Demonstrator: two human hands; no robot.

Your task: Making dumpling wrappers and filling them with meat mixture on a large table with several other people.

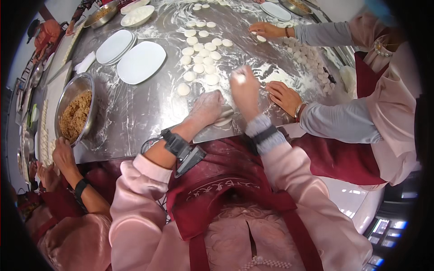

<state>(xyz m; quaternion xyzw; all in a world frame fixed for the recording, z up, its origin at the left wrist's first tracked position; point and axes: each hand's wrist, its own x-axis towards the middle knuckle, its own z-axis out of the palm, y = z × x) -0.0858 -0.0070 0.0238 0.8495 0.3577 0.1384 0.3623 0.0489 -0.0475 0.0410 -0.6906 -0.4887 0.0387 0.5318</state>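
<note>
My left hand (207, 107) is low over the steel table near its front edge, fingers curled and partly hidden from above. Right beside it lie a few pale flattened dough pieces (223, 120), overlapping; whether the fingers grip one is hidden. My right hand (247, 88) is raised just to the right, blurred, with its fingers curled in. A white patch (240, 79), either dough or flour, shows at those fingers. Beyond both hands, several round dough discs (203, 53) are spread on the floured steel table (135, 111).
White plates (141, 62) and a steel bowl of brown filling (75, 115) stand left. At right, a co-worker's hands (284, 98) rest by small dough pieces (305, 57); the farther hand (268, 30) touches discs. Another co-worker's hand (64, 154) holds the bowl's rim.
</note>
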